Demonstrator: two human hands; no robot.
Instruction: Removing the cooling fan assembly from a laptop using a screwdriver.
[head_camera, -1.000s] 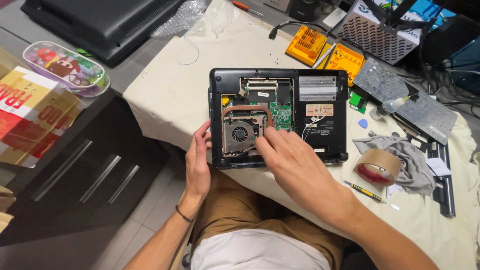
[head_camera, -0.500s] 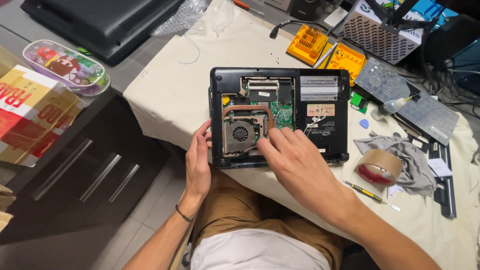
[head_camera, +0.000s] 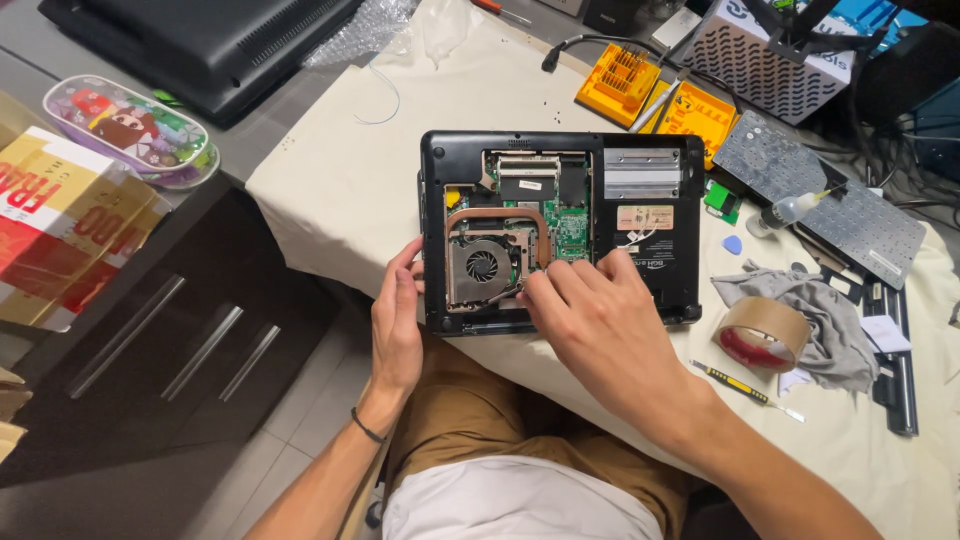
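A: Head view, quick. Vs half a second back?
B: Right hand (head_camera: 600, 320) has slid left and lower across the opened laptop (head_camera: 560, 232); fingertips now sit at the right edge of the cooling fan (head_camera: 483, 266), bunched and curled down on the board. Can't tell if they pinch anything. Left hand (head_camera: 397, 325) hasn't moved: fingers lightly curled against the laptop's left edge, steadying it, not wrapped around it.
A: Laptop where?
B: Bottom up, cover off, flat on the cream cloth (head_camera: 350, 180), right in front of the person, between both hands.
A: Packages, labels?
B: Red-and-yellow cardboard box (head_camera: 55, 225) far left, and a clear pouch (head_camera: 130, 130) with cartoon print above it. Pale sticker (head_camera: 645, 217) on the laptop base, right of the board. Brown tape roll (head_camera: 765, 335) right, on a grey rag (head_camera: 820, 315).
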